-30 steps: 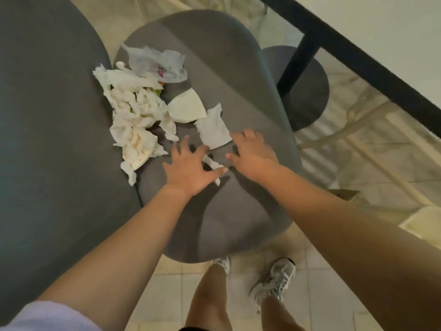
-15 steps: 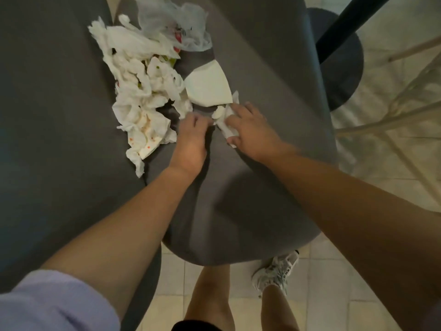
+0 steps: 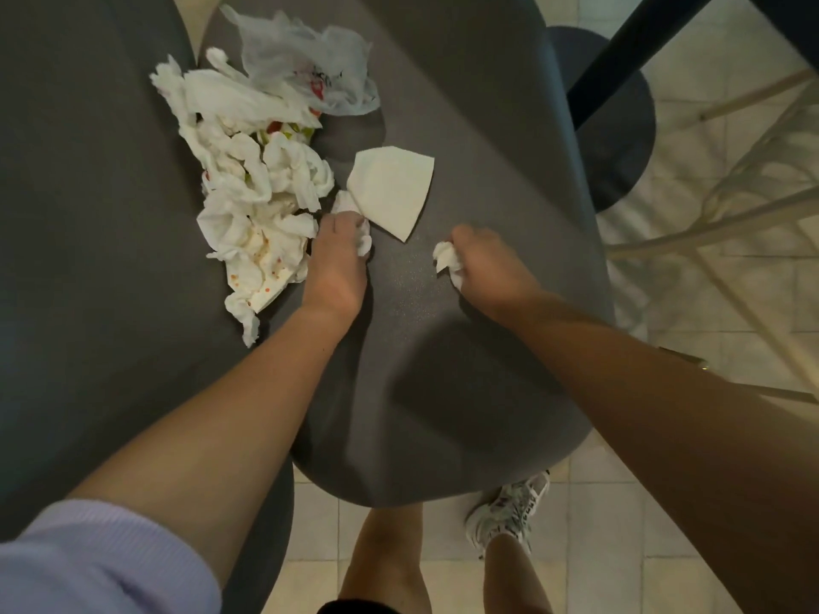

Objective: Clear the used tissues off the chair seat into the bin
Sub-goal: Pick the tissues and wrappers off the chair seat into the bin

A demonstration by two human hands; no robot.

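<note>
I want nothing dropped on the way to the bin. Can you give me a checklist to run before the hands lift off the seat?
1. Right hand grip on its tissue wad: ok, fingers curled round it.
2. Left hand grip on a small tissue scrap: ok, though mostly hidden.
3. Folded napkin collected: not ok, lying free on the chair seat.
4. Crumpled tissue pile collected: not ok.
5. Plastic bag collected: not ok.
6. Bin position: cannot tell, not in view.

Grey chair seat (image 3: 443, 347) — used tissues (image 3: 248, 192), bag (image 3: 310, 59).
</note>
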